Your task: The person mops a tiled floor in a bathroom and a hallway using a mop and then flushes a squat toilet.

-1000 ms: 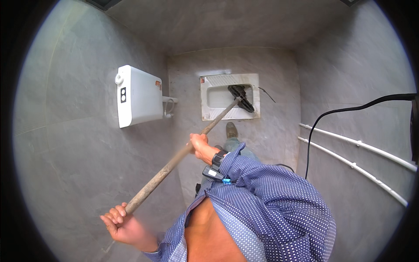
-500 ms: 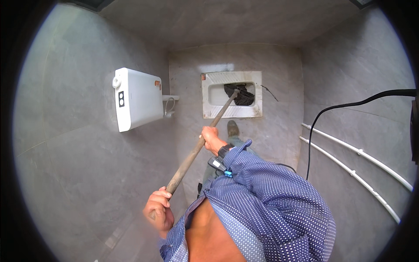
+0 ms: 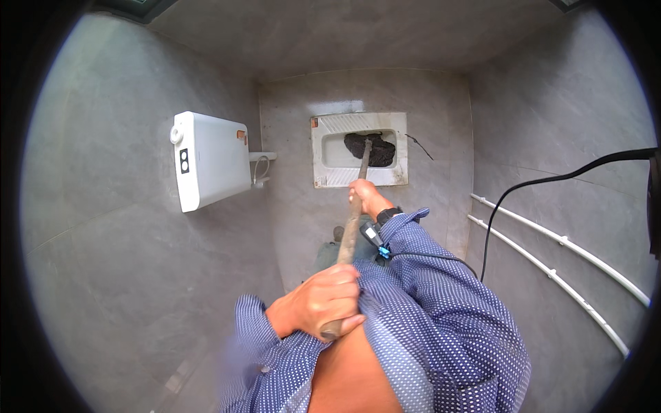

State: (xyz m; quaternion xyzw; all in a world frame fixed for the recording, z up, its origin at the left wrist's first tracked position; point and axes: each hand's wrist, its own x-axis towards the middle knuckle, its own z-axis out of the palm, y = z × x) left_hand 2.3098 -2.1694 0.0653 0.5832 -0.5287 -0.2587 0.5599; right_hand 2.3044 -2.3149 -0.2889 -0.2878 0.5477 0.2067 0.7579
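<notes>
A mop with a long wooden handle [image 3: 349, 241] runs from my body to a white squat toilet [image 3: 317, 155] set in the floor ahead. The dark, wet-looking mop head [image 3: 383, 154] lies in the toilet's bowl and covers its middle and right part. Near the handle's top end, my left hand [image 3: 325, 300] is closed round the wood, close to my chest. Farther down the shaft, my right hand [image 3: 370, 198] grips it too, with a dark band on the wrist.
On the left wall hangs a white cistern [image 3: 215, 164] with a pipe below it. Two white pipes [image 3: 564, 241] run along the right wall. A black cable [image 3: 537, 168] loops in from the right. A thin dark strand [image 3: 419, 146] lies beside the toilet.
My left hand has swung right and in toward my chest with the handle's top end. The handle stands steeper, my right hand is slightly farther right, and the mop head has shifted slightly left.
</notes>
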